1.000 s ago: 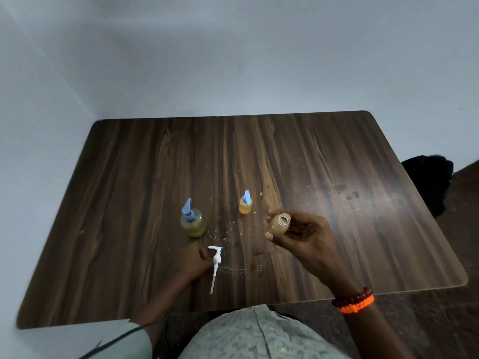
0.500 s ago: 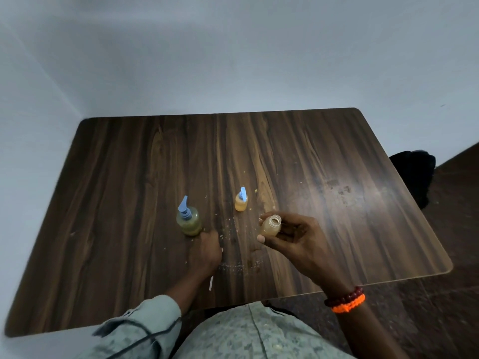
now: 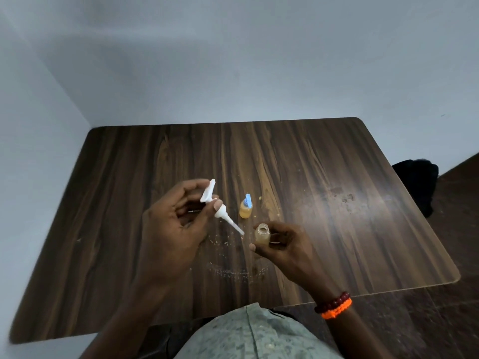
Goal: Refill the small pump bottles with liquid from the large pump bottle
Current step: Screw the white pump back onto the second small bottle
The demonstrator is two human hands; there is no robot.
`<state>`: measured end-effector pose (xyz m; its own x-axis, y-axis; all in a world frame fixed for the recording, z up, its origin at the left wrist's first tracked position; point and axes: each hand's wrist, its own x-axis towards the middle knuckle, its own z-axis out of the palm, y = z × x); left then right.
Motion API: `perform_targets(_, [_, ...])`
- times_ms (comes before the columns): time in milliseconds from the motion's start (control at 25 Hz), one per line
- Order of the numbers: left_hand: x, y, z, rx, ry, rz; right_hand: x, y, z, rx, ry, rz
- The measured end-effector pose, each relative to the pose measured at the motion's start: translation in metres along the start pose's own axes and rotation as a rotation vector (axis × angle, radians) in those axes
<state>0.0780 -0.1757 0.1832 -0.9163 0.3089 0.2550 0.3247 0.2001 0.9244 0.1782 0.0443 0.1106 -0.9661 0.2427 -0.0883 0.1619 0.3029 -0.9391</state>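
Note:
My left hand holds a white pump head above the table, with its tube slanting down to the right. Its tip ends just left of an uncapped small bottle of amber liquid. My right hand grips that bottle, tilted slightly. A second small bottle with a blue pump stands on the wooden table just behind them. The larger bottle with the blue pump is hidden behind my left hand.
Crumbs and a ring-shaped smear lie on the table in front of my hands. A dark object sits on the floor past the table's right edge. Walls close in at the back and left.
My left hand picked the white pump head up off the table and raised it beside the open bottle. My right hand kept hold of the bottle.

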Motion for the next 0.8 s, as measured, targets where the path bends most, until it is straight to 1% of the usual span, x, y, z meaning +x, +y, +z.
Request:
perform_targets(80, [0.003, 0.020, -0.004, -0.026, 0.020, 0.059, 0.002, -0.002, 0.006, -0.004, -0.020, -0.020])
perform_targets(160, [0.006, 0.031, -0.001, -0.013, 0.008, 0.080, 0.004, -0.006, 0.010, 0.000, -0.034, -0.037])
perform_targets(440, [0.007, 0.033, 0.010, 0.045, -0.095, 0.132, 0.004, -0.014, 0.013, -0.057, -0.040, -0.057])
perform_targets(680, [0.005, 0.030, 0.018, 0.100, -0.273, 0.137, 0.003, -0.026, 0.013, -0.064, -0.025, -0.090])
perform_targets(800, [0.004, 0.029, 0.020, 0.090, -0.298, 0.140, 0.003, -0.035, 0.013, -0.021, -0.030, -0.131])
